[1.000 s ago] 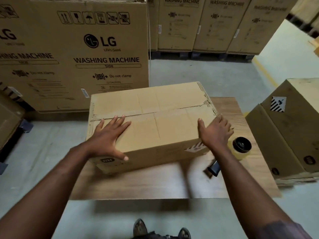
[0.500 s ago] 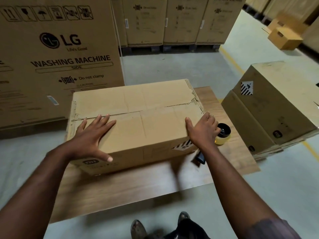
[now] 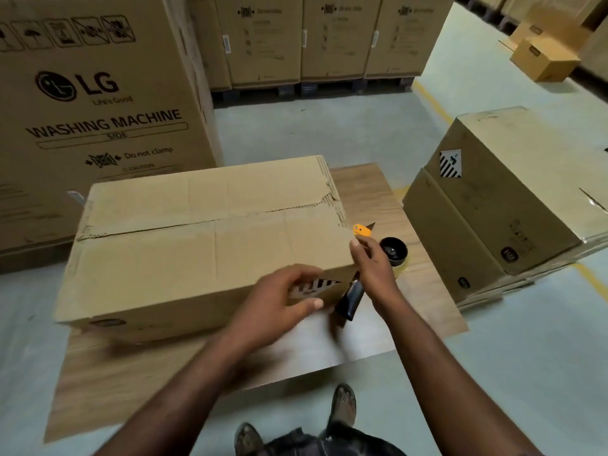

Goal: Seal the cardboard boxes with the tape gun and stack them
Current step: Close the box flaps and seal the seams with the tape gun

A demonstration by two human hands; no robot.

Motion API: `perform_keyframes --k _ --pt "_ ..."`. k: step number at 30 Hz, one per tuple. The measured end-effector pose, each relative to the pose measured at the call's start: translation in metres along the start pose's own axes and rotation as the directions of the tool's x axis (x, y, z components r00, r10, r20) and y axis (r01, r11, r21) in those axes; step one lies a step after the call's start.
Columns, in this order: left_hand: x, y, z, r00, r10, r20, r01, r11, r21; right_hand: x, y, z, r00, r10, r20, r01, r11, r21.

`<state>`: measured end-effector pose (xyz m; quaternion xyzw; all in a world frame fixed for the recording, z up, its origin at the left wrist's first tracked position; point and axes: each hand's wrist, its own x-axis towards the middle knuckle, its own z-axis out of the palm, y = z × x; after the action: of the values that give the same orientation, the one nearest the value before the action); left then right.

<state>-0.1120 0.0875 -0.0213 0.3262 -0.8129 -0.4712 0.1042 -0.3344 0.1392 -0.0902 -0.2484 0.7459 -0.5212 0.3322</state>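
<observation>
Box [image 3: 197,245] sits on the wood table [image 3: 378,199], long side facing me. Top flaps are down, and the seam runs lengthwise w/ a ragged, torn edge toward the box's right end.

My L hand [image 3: 279,297] is at the box's near right corner. Fingers are curled over the top front edge and the thumb is on the front face, so it has hold of that corner. It's next to the striped label [image 3: 316,286] and partly covers it. The hand is a bit blurred.

My R hand [image 3: 375,271] is just off the box's right end, closed round the tape gun [image 3: 349,301]. The black handle pokes out below my palm toward me. The orange head is up by the box's top right edge, touching or nearly so; can't tell which. The tape roll [image 3: 393,251] is on the far side of my fingers from the box.

Right of the box, off the table, is a stack of boxes [image 3: 493,199], tilted in my view, w/ a striped label on the top one. Behind-left of the box stands a big washing machine carton [image 3: 98,110]. Far behind the box is a row of cartons [image 3: 312,37] on pallets. A small box [image 3: 543,57] sits far behind-right on the floor. My feet [image 3: 343,406] show on my side of the box, below the table edge.
</observation>
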Motion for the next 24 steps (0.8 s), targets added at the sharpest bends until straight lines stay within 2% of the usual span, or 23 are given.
perform_keyframes --k 3,6,10,13,15,17,20,22,24 --pt "0.031 0.013 0.070 0.987 -0.091 0.133 0.106 0.988 -0.112 0.007 0.018 -0.017 0.990 0.105 0.091 -0.122 0.970 0.209" --pt "0.066 0.018 0.113 0.964 -0.209 0.165 0.227 0.969 -0.096 0.014 0.043 -0.033 0.954 0.291 0.073 -0.300 0.912 0.280" --pt "0.117 0.022 0.153 0.932 -0.323 0.162 0.326 0.945 0.008 0.026 0.076 -0.052 0.844 0.526 0.108 -0.532 0.792 0.299" --pt "0.153 0.014 0.175 0.891 -0.448 0.070 0.445 0.894 0.050 0.039 0.085 -0.051 0.736 0.653 0.178 -0.670 0.664 0.332" --pt "0.169 0.013 0.184 0.838 -0.545 0.010 0.543 0.837 0.069 0.048 0.092 -0.047 0.671 0.680 0.296 -0.736 0.563 0.376" --pt "0.179 0.008 0.193 0.796 -0.605 -0.034 0.606 0.795 0.036 0.056 0.100 -0.040 0.636 0.639 0.432 -0.761 0.430 0.485" --pt "0.184 0.000 0.198 0.759 -0.648 -0.065 0.646 0.762 -0.046 0.063 0.101 -0.034 0.641 0.588 0.493 -0.730 0.268 0.629" --pt "0.183 0.000 0.197 0.756 -0.653 -0.053 0.648 0.757 -0.082 0.063 0.102 -0.034 0.650 0.600 0.467 -0.705 0.245 0.666" --pt "0.180 0.005 0.193 0.756 -0.654 -0.025 0.647 0.752 -0.127 0.062 0.099 -0.035 0.626 0.640 0.446 -0.712 0.237 0.661"
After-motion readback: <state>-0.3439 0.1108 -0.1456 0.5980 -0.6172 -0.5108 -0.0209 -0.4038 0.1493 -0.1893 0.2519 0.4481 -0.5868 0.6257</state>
